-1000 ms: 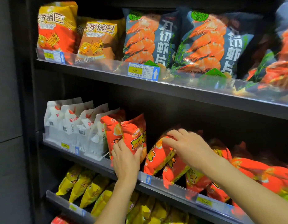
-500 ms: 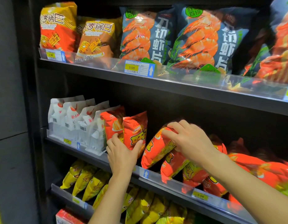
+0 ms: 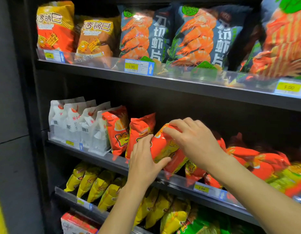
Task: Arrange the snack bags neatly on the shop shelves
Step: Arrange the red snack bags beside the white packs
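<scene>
On the middle shelf point(image 3: 116, 163) stand red-orange snack bags. Both my hands hold one tilted red-orange bag point(image 3: 165, 146): my left hand point(image 3: 146, 159) grips its lower left side with the thumb under it, and my right hand point(image 3: 193, 141) curls over its top edge. Two more red-orange bags point(image 3: 119, 130) point(image 3: 141, 127) stand upright just left of it. To the right, several red-orange bags point(image 3: 254, 157) lie slumped in a loose heap. White bags point(image 3: 75, 120) stand in a row at the shelf's left end.
The top shelf carries yellow-orange rice-cracker bags point(image 3: 55, 26) and dark shrimp-chip bags point(image 3: 143, 32). Yellow bags point(image 3: 95, 183) fill the shelf below. Clear rails with price tags point(image 3: 138, 67) front each shelf. A dark upright panel point(image 3: 28, 115) bounds the unit on the left.
My left hand has left the second upright bag and moved right onto the tilted bag. My right hand stays on that bag's top, which now stands more upright and closer to the left bags.
</scene>
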`<move>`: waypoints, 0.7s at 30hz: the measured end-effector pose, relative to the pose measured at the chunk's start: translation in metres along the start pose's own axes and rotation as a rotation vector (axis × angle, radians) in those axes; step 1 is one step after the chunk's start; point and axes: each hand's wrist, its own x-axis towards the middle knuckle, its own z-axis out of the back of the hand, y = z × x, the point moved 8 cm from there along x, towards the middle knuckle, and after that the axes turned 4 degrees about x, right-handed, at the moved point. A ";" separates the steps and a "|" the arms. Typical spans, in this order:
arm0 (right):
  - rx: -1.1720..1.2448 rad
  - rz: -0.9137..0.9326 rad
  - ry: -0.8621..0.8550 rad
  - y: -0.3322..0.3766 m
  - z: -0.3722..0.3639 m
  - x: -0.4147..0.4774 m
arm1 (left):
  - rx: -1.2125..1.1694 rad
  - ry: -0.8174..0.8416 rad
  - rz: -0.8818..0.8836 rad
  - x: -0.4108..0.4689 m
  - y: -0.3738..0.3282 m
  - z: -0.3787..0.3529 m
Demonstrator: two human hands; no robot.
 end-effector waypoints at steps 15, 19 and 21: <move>0.831 -0.577 -0.111 0.010 0.022 -0.018 | -0.409 0.032 0.191 -0.037 0.026 0.061; 0.996 -0.757 -0.015 0.023 -0.017 -0.027 | -0.519 0.037 0.283 -0.048 0.038 0.077; 1.132 -0.832 0.062 0.036 -0.041 -0.029 | -0.576 0.047 0.337 -0.055 0.046 0.082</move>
